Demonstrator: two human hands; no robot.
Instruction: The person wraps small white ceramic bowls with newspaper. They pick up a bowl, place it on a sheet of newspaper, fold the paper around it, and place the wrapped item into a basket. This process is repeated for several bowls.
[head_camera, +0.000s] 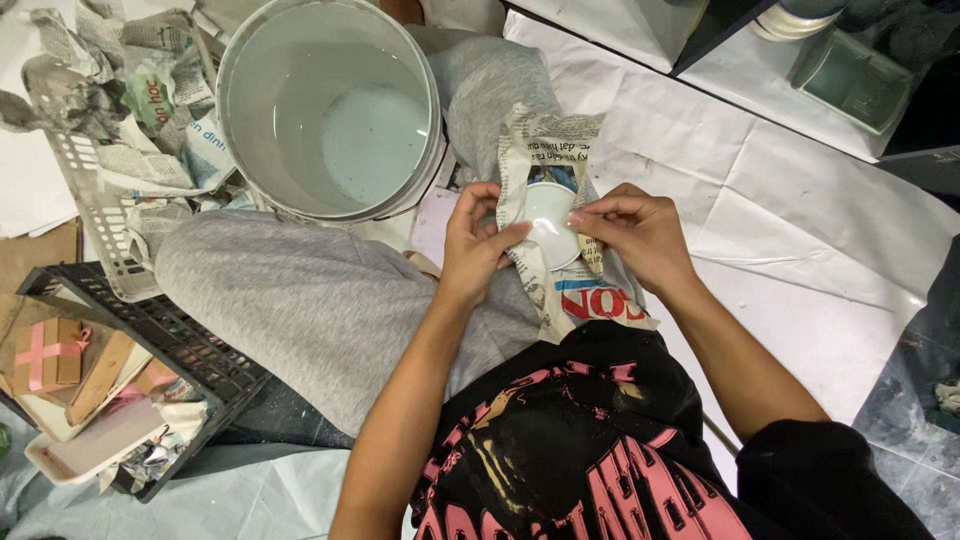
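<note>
A small white bowl (549, 222) lies on a sheet of newspaper (560, 150) draped over my lap. My left hand (473, 240) grips the bowl's left rim, thumb across its underside, together with the paper under it. On the bowl's right side, my right hand (635, 232) pinches a strip of the newspaper against the rim. The paper partly covers the bowl at the top and right. I sit on the floor in grey trousers and a black shirt with pink print.
A large white bucket (330, 105) holding pale liquid stands just beyond my knee. Crumpled newspaper (120, 80) fills a white crate at upper left. A black crate (170, 345), a small box with pink ribbon (45, 352) and a tray lie at left. White paper (790, 190) covers the floor.
</note>
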